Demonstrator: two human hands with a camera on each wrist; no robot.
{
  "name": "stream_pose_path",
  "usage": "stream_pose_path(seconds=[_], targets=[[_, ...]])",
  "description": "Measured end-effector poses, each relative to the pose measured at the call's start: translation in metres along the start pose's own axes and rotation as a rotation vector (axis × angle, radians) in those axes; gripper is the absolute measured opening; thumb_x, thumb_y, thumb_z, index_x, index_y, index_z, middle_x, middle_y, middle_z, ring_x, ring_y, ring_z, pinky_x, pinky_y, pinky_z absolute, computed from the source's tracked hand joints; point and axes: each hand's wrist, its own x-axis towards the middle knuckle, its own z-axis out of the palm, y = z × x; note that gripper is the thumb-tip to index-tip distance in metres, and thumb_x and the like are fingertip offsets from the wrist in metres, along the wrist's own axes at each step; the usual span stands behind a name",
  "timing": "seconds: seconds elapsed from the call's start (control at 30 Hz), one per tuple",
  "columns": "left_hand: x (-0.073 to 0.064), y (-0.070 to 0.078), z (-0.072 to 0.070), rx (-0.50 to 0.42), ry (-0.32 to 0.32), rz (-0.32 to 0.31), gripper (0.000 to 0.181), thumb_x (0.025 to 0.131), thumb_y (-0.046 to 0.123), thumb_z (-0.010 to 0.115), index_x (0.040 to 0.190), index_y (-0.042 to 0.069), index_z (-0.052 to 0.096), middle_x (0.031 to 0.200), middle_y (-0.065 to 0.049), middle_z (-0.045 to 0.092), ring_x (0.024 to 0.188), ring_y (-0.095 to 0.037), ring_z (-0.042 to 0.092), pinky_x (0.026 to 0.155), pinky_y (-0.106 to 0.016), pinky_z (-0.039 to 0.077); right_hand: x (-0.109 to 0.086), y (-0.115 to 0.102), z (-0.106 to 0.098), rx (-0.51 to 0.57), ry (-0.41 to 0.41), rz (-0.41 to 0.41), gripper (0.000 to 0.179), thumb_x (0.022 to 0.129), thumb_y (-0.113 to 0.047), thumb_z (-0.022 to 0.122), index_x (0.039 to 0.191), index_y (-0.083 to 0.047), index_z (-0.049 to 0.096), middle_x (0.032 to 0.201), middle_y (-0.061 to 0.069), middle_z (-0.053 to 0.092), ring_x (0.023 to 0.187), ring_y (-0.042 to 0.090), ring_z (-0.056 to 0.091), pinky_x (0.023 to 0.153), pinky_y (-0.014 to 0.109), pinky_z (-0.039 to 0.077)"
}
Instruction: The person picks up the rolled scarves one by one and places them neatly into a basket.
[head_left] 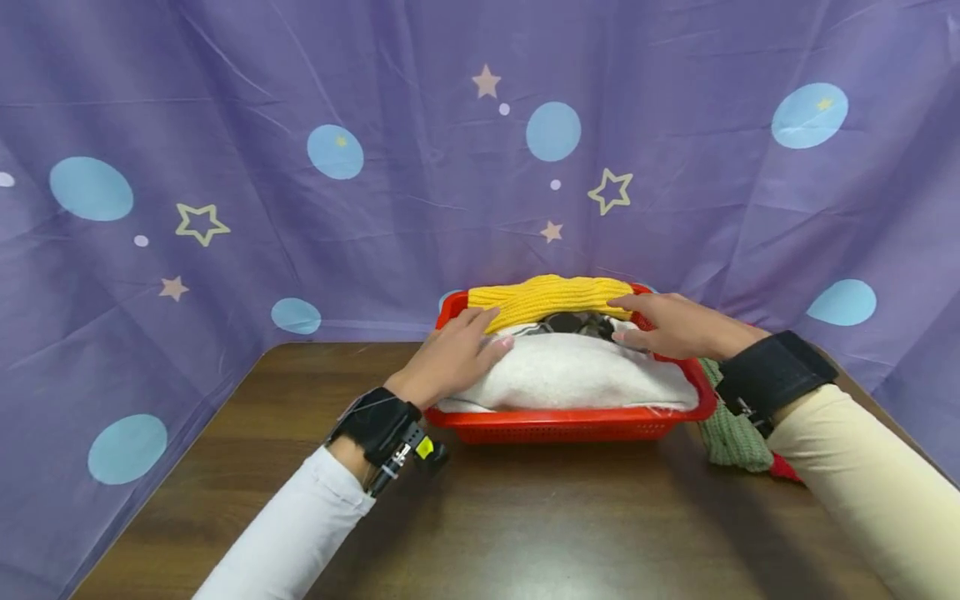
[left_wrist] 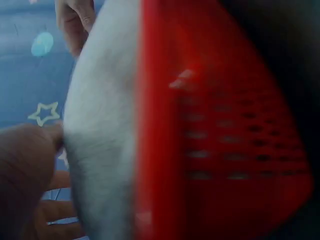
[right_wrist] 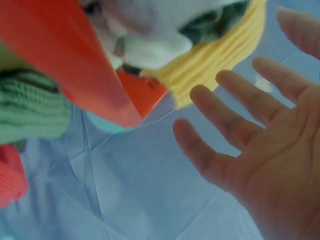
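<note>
A red plastic basket [head_left: 570, 425] with perforated sides holds folded knitwear. At its front lies a white fuzzy fabric piece [head_left: 577, 371]; behind that is a black-and-white patterned cloth [head_left: 570, 323], then a yellow ribbed knit [head_left: 551, 296] along the back. My left hand [head_left: 453, 350] is over the basket's left end, fingers extended, close to the white piece. Over the right end hovers my right hand [head_left: 667, 323], which the right wrist view shows with spread fingers [right_wrist: 215, 110] and nothing held. Whether the left fingertips touch the cloth, I cannot tell.
Right of the basket, partly behind my right forearm, lie a green knit [head_left: 738, 437] and a red knit [head_left: 786, 468]. The brown wooden table [head_left: 525, 517] backs onto a purple curtain [head_left: 420, 167] with stars and blue dots.
</note>
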Motion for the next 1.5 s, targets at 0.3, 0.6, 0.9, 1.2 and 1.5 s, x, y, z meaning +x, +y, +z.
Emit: stream_pose_path(seconds=[0.3, 0.6, 0.9, 1.2, 1.5], targets=[[-0.047, -0.006, 0.037, -0.026, 0.136, -0.057, 0.085, 0.093, 0.07, 0.05, 0.161, 0.024, 0.028, 0.168, -0.009, 0.018, 0.153, -0.035, 0.016, 0.112, -0.075, 0.009, -0.038, -0.005, 0.042, -0.047, 0.219, -0.049, 0.08, 0.092, -0.052, 0.068, 0.153, -0.008, 0.042, 0.154, 0.023, 0.041, 0.136, 0.047, 0.041, 0.104, 0.074, 0.03], [-0.053, -0.005, 0.051, -0.085, 0.13, -0.126, 0.093, 0.086, 0.081, 0.047, 0.162, 0.038, 0.015, 0.17, -0.001, 0.006, 0.15, -0.035, 0.026, 0.1, -0.075, 0.036, -0.04, 0.0, 0.087, -0.128, 0.389, 0.01, 0.083, 0.089, -0.059, 0.066, 0.153, -0.013, 0.043, 0.155, 0.022, 0.039, 0.138, 0.045, 0.039, 0.103, 0.076, 0.023], [-0.054, -0.003, 0.052, -0.021, 0.157, -0.138, 0.073, 0.091, 0.064, 0.055, 0.153, 0.028, 0.042, 0.145, -0.009, 0.052, 0.123, -0.031, 0.056, 0.09, -0.06, 0.05, -0.039, 0.0, 0.095, -0.134, 0.434, 0.046, 0.083, 0.088, -0.062, 0.064, 0.152, -0.012, 0.044, 0.149, 0.022, 0.047, 0.136, 0.042, 0.042, 0.104, 0.076, 0.022], [-0.05, -0.005, 0.05, -0.069, 0.163, -0.12, 0.092, 0.086, 0.073, 0.057, 0.161, 0.034, 0.022, 0.17, -0.002, 0.0, 0.152, -0.035, 0.021, 0.109, -0.068, 0.03, -0.038, -0.002, 0.093, -0.144, 0.426, 0.085, 0.083, 0.088, -0.064, 0.062, 0.152, -0.014, 0.044, 0.147, 0.022, 0.049, 0.135, 0.043, 0.041, 0.103, 0.077, 0.021], [-0.048, -0.004, 0.047, -0.063, 0.111, -0.157, 0.094, 0.08, 0.085, 0.052, 0.158, 0.036, 0.031, 0.156, -0.006, 0.041, 0.136, -0.031, 0.047, 0.095, -0.067, 0.043, -0.039, -0.004, 0.093, -0.131, 0.42, 0.093, 0.083, 0.088, -0.064, 0.062, 0.152, -0.013, 0.044, 0.146, 0.022, 0.049, 0.135, 0.044, 0.04, 0.103, 0.077, 0.02]])
